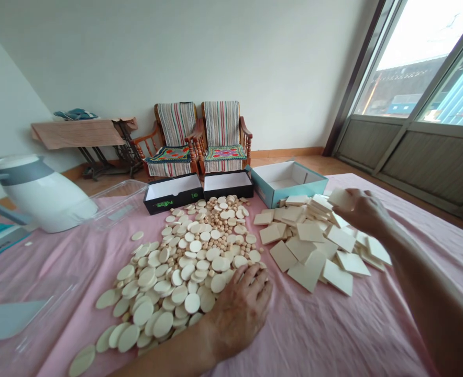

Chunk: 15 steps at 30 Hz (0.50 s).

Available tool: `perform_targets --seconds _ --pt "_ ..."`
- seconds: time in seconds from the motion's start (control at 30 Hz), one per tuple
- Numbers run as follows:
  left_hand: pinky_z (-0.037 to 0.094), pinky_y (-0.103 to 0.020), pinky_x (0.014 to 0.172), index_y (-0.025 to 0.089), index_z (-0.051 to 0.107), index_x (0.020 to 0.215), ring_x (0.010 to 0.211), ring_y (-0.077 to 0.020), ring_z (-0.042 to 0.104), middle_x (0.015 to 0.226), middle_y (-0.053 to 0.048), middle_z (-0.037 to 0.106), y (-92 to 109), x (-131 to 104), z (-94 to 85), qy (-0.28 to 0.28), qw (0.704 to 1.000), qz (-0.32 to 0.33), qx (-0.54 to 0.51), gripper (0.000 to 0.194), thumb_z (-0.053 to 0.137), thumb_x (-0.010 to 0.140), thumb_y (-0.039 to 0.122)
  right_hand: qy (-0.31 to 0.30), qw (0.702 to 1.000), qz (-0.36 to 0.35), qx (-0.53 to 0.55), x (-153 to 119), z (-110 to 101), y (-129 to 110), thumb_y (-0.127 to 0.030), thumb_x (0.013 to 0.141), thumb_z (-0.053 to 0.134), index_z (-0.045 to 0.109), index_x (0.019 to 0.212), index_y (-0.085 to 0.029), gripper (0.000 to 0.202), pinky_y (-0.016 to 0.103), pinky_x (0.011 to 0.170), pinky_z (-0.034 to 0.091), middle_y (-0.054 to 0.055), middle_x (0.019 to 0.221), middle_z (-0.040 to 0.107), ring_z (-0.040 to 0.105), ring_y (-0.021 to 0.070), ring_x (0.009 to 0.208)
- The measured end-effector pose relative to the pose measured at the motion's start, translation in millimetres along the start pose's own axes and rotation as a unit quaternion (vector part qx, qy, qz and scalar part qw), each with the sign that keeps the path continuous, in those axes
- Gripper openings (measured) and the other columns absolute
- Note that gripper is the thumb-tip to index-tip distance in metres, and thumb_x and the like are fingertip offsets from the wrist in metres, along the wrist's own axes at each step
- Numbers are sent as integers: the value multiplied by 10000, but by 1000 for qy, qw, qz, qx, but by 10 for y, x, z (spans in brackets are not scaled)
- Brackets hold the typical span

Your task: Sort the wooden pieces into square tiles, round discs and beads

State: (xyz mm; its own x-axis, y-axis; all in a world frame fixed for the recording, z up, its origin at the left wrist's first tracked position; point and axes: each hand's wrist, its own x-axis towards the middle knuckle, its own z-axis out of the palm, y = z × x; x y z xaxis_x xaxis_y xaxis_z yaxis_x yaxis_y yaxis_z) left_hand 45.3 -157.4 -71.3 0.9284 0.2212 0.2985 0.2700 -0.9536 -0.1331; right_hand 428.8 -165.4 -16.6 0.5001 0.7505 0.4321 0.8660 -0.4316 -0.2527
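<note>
My right hand (pixel 363 209) pinches a pale square wooden tile (pixel 340 199) just above the back right of a heap of similar square tiles (pixel 312 233). My left hand (pixel 245 306) rests palm down at the right edge of a spread of round wooden discs (pixel 192 303), its fingers slightly bent and apart. Nothing shows in its grasp, though the underside of the palm is hidden. Small wooden beads (pixel 213 243) lie mixed among the discs, mostly toward the back.
Two black boxes (pixel 172 195) and a light-blue box (pixel 271 196) stand open behind the piles. On the left are a white jug (pixel 51 196), a clear plastic tray (pixel 117 207) and a clear lid (pixel 39 314). A pink cloth (pixel 313 335) covers the table.
</note>
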Motion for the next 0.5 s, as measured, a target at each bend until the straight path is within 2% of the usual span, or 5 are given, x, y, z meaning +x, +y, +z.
perform_targets --seconds 0.1,0.23,0.37,0.43,0.5 --pt "278 -418 1081 171 532 1245 1263 -245 422 1286 -92 559 3 3 -3 4 1000 1 7 346 420 947 309 -22 997 65 27 9 183 476 -528 619 634 597 966 -239 454 552 681 447 143 789 596 582 417 881" --pt "285 -416 1078 184 537 1237 1251 -238 435 1278 -82 567 11 3 4 12 1000 -3 14 334 437 941 301 -85 980 107 143 -50 374 681 -559 596 633 581 927 -240 462 576 690 457 152 839 647 614 420 858" --pt "295 -403 1071 178 540 1224 1247 -230 436 1267 -83 571 17 12 30 16 1000 -4 21 319 452 938 290 -21 987 82 137 -104 287 531 -506 634 613 555 980 -245 437 577 753 466 146 932 661 617 414 939" --pt "304 -403 1066 180 541 1212 1238 -227 443 1260 -82 573 9 19 43 18 1000 -6 23 302 455 939 277 9 991 56 123 -142 149 332 -489 703 563 558 991 -230 387 562 780 473 161 959 657 615 403 972" --pt "317 -408 1058 187 548 1181 1228 -223 453 1267 -81 566 -20 20 49 12 1000 -2 22 266 458 941 256 12 988 -4 152 -207 -1 66 -477 782 498 566 1005 -223 345 513 760 502 164 1011 653 637 359 944"
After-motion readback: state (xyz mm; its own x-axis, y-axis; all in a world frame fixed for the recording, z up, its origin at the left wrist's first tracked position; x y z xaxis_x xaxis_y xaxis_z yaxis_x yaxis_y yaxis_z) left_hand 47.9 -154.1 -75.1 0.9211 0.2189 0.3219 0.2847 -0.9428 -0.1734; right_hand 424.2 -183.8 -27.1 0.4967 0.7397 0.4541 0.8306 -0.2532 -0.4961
